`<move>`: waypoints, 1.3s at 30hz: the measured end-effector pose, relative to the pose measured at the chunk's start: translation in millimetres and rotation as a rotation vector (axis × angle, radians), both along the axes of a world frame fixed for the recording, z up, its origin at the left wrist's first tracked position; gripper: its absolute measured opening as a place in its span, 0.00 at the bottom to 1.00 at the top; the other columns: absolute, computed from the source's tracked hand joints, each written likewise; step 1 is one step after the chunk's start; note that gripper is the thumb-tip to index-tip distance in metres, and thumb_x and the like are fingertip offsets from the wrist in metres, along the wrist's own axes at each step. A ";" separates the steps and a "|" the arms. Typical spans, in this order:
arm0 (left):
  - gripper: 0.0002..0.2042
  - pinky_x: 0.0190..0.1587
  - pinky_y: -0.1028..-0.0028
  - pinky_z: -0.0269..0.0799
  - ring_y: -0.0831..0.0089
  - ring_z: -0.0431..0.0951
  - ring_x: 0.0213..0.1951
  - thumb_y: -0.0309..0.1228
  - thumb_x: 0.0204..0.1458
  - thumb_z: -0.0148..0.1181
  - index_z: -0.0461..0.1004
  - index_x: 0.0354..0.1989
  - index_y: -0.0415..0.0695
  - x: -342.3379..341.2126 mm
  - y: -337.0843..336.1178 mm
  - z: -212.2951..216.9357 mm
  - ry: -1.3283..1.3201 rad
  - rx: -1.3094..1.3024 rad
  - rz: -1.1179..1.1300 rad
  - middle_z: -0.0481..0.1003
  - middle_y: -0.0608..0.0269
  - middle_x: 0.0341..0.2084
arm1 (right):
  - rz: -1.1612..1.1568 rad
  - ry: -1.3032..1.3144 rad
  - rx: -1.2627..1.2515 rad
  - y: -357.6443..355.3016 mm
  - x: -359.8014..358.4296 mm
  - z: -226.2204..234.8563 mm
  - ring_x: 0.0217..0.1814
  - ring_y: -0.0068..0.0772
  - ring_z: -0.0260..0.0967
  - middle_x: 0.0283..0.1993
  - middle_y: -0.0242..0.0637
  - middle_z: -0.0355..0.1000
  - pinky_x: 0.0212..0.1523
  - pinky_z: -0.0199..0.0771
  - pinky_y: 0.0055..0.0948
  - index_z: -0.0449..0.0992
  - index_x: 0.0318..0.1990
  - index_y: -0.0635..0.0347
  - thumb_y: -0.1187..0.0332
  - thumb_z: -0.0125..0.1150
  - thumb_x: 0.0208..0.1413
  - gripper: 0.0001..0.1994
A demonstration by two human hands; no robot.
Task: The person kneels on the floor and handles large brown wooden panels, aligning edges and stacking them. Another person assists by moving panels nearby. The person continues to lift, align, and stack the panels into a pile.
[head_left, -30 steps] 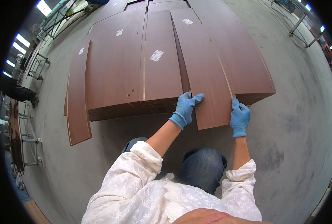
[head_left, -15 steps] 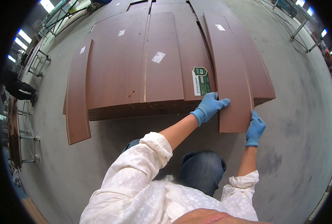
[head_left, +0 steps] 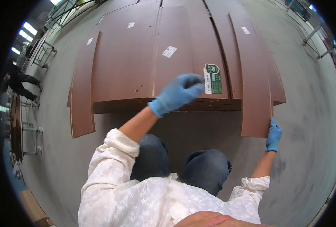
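My right hand (head_left: 274, 135), in a blue glove, grips the right edge of a long narrow brown wood panel (head_left: 255, 94) near its front end. This panel lies lengthwise on the stack at the right and juts over its front edge. My left hand (head_left: 180, 92), also blue-gloved, is raised over the front of the middle panel (head_left: 164, 73). It is blurred, with thumb apart from curled fingers and nothing seen in it. A green and white label (head_left: 213, 79) lies just right of it.
Another narrow panel (head_left: 83, 90) overhangs the stack's front at the left. White stickers (head_left: 169, 51) dot the brown panels. Metal frames (head_left: 33, 140) stand at both sides, and a person in dark clothes (head_left: 22, 81) is at far left. Grey floor surrounds the stack.
The right-hand narrow panel has shifted rightward, with my right hand on its edge. My left hand has let go of it and moved left and up.
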State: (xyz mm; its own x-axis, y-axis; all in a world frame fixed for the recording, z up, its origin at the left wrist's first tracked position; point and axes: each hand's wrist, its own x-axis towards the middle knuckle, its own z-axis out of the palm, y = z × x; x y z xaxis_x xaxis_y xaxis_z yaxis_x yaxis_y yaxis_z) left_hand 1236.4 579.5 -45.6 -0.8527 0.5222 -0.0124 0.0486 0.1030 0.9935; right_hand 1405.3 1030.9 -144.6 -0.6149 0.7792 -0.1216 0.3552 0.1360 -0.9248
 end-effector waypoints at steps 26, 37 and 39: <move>0.47 0.61 0.62 0.76 0.63 0.80 0.57 0.70 0.55 0.62 0.74 0.66 0.34 58.1 -559.7 -66.8 -0.469 -0.416 1.071 0.79 0.54 0.59 | 0.293 -0.291 -0.152 58.3 -70.1 11.4 0.58 0.32 0.75 0.61 0.40 0.79 0.60 0.74 0.32 0.76 0.65 0.70 0.40 0.58 0.69 0.36; 0.45 0.61 0.65 0.79 0.63 0.81 0.57 0.69 0.57 0.61 0.74 0.65 0.34 65.7 -476.1 -54.1 -0.439 -0.196 1.034 0.79 0.53 0.59 | 0.251 -0.217 -0.302 23.4 -64.5 32.5 0.55 0.35 0.80 0.58 0.41 0.80 0.57 0.79 0.34 0.78 0.63 0.67 0.38 0.63 0.65 0.37; 0.44 0.61 0.65 0.79 0.63 0.80 0.58 0.68 0.59 0.59 0.74 0.65 0.35 72.4 -447.7 -38.6 -0.450 -0.173 1.033 0.79 0.53 0.59 | 0.248 -0.190 -0.316 18.7 -63.6 32.5 0.52 0.34 0.80 0.56 0.40 0.81 0.54 0.80 0.34 0.79 0.62 0.67 0.39 0.63 0.65 0.36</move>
